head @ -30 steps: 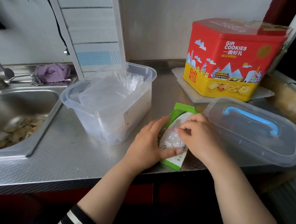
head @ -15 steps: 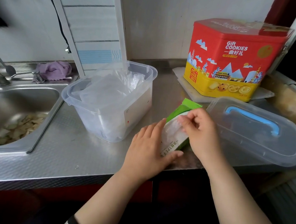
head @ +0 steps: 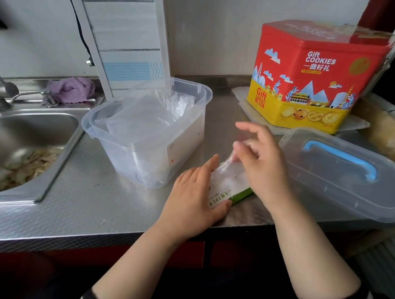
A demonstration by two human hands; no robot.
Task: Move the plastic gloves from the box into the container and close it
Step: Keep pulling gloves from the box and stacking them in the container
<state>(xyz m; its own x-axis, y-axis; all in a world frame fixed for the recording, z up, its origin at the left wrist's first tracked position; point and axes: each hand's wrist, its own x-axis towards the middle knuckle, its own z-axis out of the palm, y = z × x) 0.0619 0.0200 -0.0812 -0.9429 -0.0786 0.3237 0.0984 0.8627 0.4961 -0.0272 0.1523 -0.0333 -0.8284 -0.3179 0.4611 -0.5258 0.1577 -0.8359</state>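
One head-worn wide-angle view looks forward and down from close above the hands, the left hand (head: 193, 197) and right hand (head: 260, 165) near centre, with the worktop (head: 103, 202) spreading beyond them to the back wall.

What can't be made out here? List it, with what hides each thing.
Head view only:
- glove box: mostly covered by the left hand and right hand; how many gloves remain is unclear.
- right hand's fingers: motion-blurred, so its grip on the clear plastic glove is uncertain.
- container: cloudy walls hide the count of gloves inside.
- lid: its latches are too small.
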